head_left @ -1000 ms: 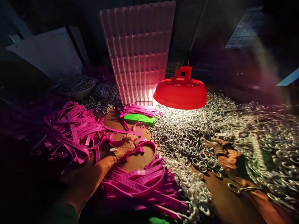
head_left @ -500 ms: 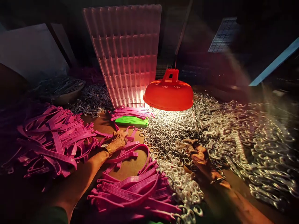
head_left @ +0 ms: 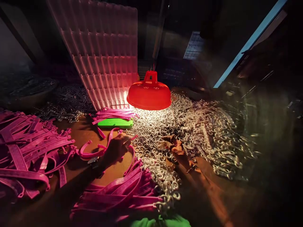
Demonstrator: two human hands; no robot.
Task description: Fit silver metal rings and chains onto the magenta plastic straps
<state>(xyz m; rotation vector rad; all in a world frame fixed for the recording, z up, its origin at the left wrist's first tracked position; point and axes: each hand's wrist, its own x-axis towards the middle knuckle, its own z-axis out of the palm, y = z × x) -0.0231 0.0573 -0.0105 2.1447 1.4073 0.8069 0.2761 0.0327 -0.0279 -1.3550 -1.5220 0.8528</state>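
My left hand (head_left: pixel 120 142), in shadow, is closed around a pink strap (head_left: pixel 134 137), whose end pokes out past the fingers toward the metal rings. Over the pile of silver metal rings (head_left: pixel 151 154), my right hand (head_left: pixel 175 145) reaches in with fingers bent and tips among the rings. Whatever those fingertips pinch is too small to make out. Loose pink straps lie under and beside my left wrist. Close to me is a heap of pink straps (head_left: pixel 118 195), with rings at its right end.
A red lamp (head_left: pixel 149 94) hangs low over the rings. Behind my left hand, more straps rest on a green perforated block (head_left: pixel 115 123). A ribbed translucent panel (head_left: pixel 104 56) leans upright there. A large strap pile (head_left: pixel 30 148) is at left, and linked metal pieces (head_left: pixel 213 135) are at right.
The view has turned right, so everything sits farther left. My left hand has moved toward the rings with a strap end now showing past its fingers. My right hand stays at the rings.
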